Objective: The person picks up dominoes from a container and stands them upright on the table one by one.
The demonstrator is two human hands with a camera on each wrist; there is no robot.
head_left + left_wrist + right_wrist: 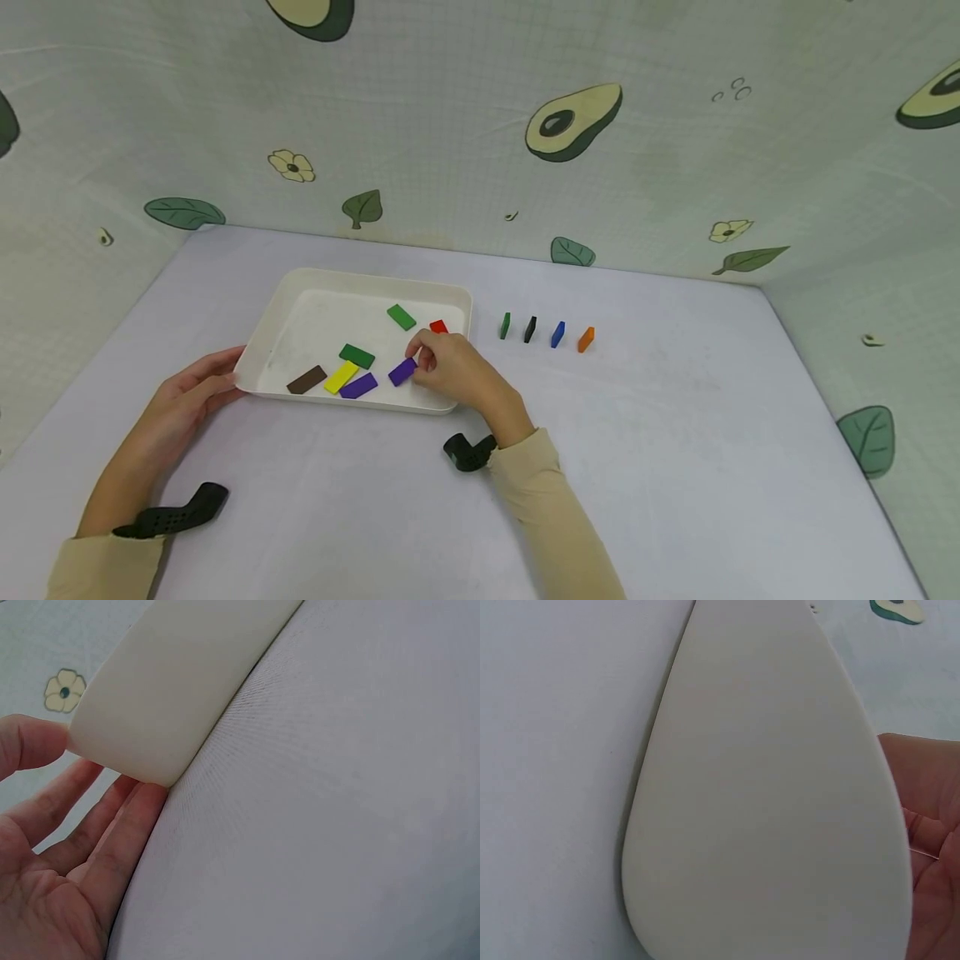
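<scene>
My left hand [187, 400] holds the front left corner of a white tray [262, 333]. In the left wrist view the thumb lies at the tray's rim and the fingers are against its end wall. My right hand [453, 371] reaches over the tray's right side, pinching a purple domino block [401, 372]. In the right wrist view the tray wall hides most of this hand and its fingertips. A red domino [438, 327] shows partly behind the right hand. Left of it lie another purple domino [358, 386], a yellow one [342, 377] and a dark green one [357, 357].
A brown domino [307, 380] and a lighter green one [401, 317] also lie in the tray. Right of the tray, a green [505, 326], a black [530, 329], a blue [558, 334] and an orange domino [586, 339] stand upright in a row on the white table [675, 467].
</scene>
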